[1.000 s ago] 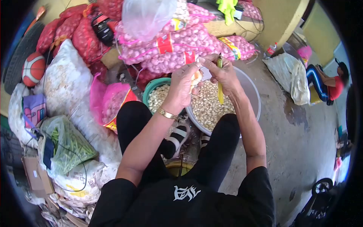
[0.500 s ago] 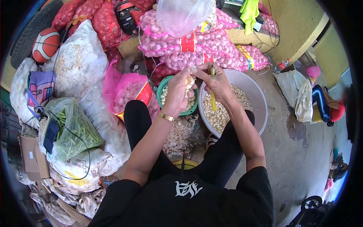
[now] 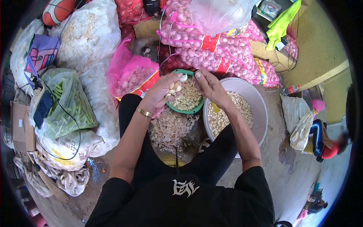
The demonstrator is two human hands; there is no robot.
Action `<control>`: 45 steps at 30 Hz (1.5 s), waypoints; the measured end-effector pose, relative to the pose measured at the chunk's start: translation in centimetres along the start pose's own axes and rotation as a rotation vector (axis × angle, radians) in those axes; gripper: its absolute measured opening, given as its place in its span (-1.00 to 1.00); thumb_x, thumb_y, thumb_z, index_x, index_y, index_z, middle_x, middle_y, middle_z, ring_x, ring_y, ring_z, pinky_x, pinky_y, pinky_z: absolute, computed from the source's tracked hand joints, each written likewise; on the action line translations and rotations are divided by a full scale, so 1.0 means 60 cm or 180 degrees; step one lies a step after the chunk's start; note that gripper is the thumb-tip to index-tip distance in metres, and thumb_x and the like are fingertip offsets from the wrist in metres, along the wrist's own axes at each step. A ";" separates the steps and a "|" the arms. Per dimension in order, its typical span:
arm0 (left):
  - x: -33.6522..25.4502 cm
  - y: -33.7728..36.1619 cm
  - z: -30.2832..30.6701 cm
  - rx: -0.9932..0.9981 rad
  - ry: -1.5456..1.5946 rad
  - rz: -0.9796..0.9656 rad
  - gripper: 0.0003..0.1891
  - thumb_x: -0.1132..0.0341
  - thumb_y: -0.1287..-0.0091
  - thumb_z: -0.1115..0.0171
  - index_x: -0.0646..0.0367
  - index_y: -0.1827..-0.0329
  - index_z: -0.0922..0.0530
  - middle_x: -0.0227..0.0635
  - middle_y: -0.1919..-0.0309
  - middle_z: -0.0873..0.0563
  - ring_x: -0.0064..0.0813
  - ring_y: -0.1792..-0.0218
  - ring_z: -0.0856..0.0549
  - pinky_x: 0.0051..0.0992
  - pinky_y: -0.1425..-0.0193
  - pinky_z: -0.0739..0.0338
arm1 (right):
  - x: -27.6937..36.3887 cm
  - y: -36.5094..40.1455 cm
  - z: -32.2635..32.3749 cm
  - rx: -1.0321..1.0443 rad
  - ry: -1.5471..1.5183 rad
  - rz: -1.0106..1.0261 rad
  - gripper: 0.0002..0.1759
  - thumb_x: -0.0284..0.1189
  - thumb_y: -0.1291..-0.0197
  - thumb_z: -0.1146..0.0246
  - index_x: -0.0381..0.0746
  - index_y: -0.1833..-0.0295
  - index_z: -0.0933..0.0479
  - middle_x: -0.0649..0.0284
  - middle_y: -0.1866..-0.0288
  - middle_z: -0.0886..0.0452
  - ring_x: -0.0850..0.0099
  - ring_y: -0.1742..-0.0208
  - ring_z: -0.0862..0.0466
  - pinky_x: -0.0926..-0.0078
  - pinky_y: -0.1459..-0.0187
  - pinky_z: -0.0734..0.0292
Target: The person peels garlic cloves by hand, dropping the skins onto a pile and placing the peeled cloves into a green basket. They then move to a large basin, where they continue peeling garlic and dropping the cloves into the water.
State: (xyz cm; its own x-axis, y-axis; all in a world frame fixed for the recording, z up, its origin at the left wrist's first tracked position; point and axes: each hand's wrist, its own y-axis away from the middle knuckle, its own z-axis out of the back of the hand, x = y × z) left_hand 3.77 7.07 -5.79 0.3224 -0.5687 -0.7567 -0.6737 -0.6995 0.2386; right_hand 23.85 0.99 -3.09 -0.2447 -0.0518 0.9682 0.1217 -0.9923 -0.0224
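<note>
My left hand (image 3: 160, 94) is closed around several garlic cloves (image 3: 174, 88), some white and peeled, some with brownish skin. It is above the left side of a green plastic basket (image 3: 189, 112) that holds peeled cloves. My right hand (image 3: 212, 90) is between this basket and a large grey basin (image 3: 264, 113), its thumb and forefinger pressed together. A slim tool with a yellow end (image 3: 214, 107), which looks like a small knife, sticks out below the right palm; the rest of it is hidden. Unpeeled cloves (image 3: 237, 109) cover the basin's bottom.
Garlic peelings (image 3: 170, 130) are heaped on the floor before my seat. Pink mesh sacks of garlic (image 3: 227, 53) are stacked behind the basket, and an open pink sack (image 3: 132, 77) leans at left. Further left are white sacks (image 3: 89, 38) and a bag of green vegetables (image 3: 68, 102).
My hands have moved apart; earlier they met over the gap between basket and basin. The left hand still holds cloves, the right its yellow tool. The camera view has shifted.
</note>
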 end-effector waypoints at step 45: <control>0.063 0.002 0.031 0.0217 0.1027 0.0051 -0.78 0.21 -0.41 -0.20 0.03 -0.05 -0.52 -0.46 0.21 -0.64 -0.64 0.44 -0.65 -0.79 0.66 -0.33 | -0.077 -0.038 -0.059 -0.0531 0.1752 0.1194 -0.80 -0.33 -0.32 -0.21 -0.26 0.20 -0.46 0.01 0.48 -0.58 0.01 0.42 -0.62 0.17 0.40 -0.48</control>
State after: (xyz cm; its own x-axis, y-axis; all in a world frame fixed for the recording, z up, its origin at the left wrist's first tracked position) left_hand 3.67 5.64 -9.78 0.4982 -0.6947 -0.5188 -0.7198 -0.6650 0.1993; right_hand 21.31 3.12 -8.38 -0.6734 -0.4010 0.6211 0.1544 -0.8979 -0.4122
